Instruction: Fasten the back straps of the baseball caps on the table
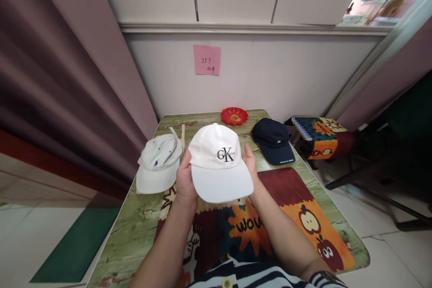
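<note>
Between my two hands, a white baseball cap [216,157] with black "CK" lettering is held above the table, its brim toward me. My left hand [186,177] grips the cap's left side, with most of the fingers hidden beneath or behind it. On the opposite side, my right hand [250,164] holds the edge by the brim. A pale grey cap [160,162] with a small dark logo lies to the left, its strap sticking up at the back. To the right rests a navy cap [273,139] with small white lettering on its brim.
A red scalloped dish [234,116] stands at the back of the green wood-patterned table [126,229]. Under my arms lies a colourful printed mat [280,189]. A pink note [207,60] is stuck on the wall behind. A stool with a patterned cover [324,137] stands beyond the right edge.
</note>
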`<control>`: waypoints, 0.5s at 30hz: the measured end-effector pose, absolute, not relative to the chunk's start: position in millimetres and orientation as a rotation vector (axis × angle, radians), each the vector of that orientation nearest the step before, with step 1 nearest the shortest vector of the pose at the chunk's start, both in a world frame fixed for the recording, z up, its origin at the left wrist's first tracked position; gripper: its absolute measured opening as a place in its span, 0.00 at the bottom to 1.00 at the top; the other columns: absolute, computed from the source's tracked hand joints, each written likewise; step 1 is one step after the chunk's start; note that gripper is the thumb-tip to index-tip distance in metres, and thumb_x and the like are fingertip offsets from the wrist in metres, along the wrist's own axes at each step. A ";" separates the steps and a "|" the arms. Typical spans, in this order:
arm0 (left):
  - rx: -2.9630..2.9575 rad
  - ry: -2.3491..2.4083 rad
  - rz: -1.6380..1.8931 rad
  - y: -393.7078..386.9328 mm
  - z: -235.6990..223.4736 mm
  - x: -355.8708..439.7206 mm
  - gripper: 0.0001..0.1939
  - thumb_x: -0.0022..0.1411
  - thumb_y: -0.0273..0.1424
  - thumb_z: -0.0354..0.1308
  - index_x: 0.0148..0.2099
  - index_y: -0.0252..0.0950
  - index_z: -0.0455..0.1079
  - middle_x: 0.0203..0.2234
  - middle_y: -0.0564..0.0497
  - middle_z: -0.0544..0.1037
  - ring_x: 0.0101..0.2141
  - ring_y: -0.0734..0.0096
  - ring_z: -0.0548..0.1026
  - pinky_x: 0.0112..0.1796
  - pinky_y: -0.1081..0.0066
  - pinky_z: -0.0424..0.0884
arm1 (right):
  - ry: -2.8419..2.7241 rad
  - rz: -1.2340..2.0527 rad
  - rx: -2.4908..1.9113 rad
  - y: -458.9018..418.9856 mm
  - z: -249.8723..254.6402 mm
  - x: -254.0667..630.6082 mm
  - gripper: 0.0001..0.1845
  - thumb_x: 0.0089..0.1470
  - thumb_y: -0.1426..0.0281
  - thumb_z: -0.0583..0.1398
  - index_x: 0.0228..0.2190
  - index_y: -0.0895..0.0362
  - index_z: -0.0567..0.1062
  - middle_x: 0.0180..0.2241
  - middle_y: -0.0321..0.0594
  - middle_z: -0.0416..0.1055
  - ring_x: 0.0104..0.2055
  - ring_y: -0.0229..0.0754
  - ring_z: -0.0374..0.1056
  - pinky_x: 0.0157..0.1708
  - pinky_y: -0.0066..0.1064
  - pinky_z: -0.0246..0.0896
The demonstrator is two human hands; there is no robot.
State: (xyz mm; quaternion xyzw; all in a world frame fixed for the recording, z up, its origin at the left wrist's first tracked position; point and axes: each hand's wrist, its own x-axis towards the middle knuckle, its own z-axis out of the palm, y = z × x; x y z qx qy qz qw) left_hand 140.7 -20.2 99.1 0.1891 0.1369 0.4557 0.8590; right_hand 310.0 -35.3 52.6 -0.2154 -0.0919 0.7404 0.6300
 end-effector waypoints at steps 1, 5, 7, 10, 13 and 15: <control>0.418 0.331 1.000 -17.2 100.5 140.0 0.31 0.71 0.45 0.41 0.69 0.35 0.59 0.59 0.42 0.72 0.62 0.54 0.65 0.64 0.55 0.55 | -0.150 1.723 -0.515 -42.5 53.5 307.1 0.37 0.60 0.45 0.48 0.52 0.62 0.72 0.48 0.50 0.78 0.54 0.55 0.72 0.57 0.53 0.62; 0.405 0.453 1.224 -3.5 98.4 136.4 0.32 0.70 0.48 0.43 0.68 0.35 0.61 0.57 0.41 0.75 0.61 0.55 0.68 0.62 0.56 0.61 | 0.063 1.781 -0.533 -82.5 57.7 287.8 0.32 0.62 0.49 0.53 0.52 0.62 0.72 0.44 0.48 0.79 0.44 0.47 0.77 0.46 0.39 0.73; 0.364 0.471 1.265 0.5 92.6 138.5 0.31 0.71 0.46 0.43 0.67 0.33 0.61 0.56 0.40 0.76 0.60 0.57 0.69 0.62 0.57 0.60 | 0.098 1.733 -0.544 -99.4 59.1 280.9 0.23 0.62 0.56 0.57 0.52 0.58 0.72 0.44 0.43 0.80 0.41 0.42 0.77 0.41 0.32 0.75; 0.344 0.487 1.229 -2.4 84.0 149.2 0.28 0.72 0.43 0.44 0.65 0.32 0.65 0.53 0.41 0.78 0.59 0.59 0.70 0.61 0.59 0.61 | 0.129 1.628 -0.679 -109.8 61.7 285.4 0.18 0.58 0.70 0.63 0.51 0.56 0.73 0.42 0.40 0.81 0.38 0.39 0.78 0.36 0.28 0.75; 0.436 0.506 1.152 -17.0 74.7 161.6 0.27 0.70 0.47 0.45 0.59 0.36 0.71 0.51 0.43 0.80 0.54 0.59 0.75 0.56 0.59 0.68 | 0.057 1.537 -0.771 -104.7 72.3 310.7 0.19 0.55 0.76 0.64 0.49 0.60 0.74 0.40 0.43 0.81 0.36 0.41 0.78 0.35 0.29 0.76; 0.599 0.581 1.020 -31.2 62.6 165.5 0.26 0.67 0.50 0.50 0.54 0.37 0.74 0.47 0.43 0.81 0.47 0.59 0.78 0.49 0.60 0.73 | -0.062 1.445 -0.753 -97.0 87.1 336.8 0.19 0.55 0.76 0.64 0.49 0.60 0.74 0.41 0.44 0.81 0.36 0.41 0.78 0.35 0.30 0.77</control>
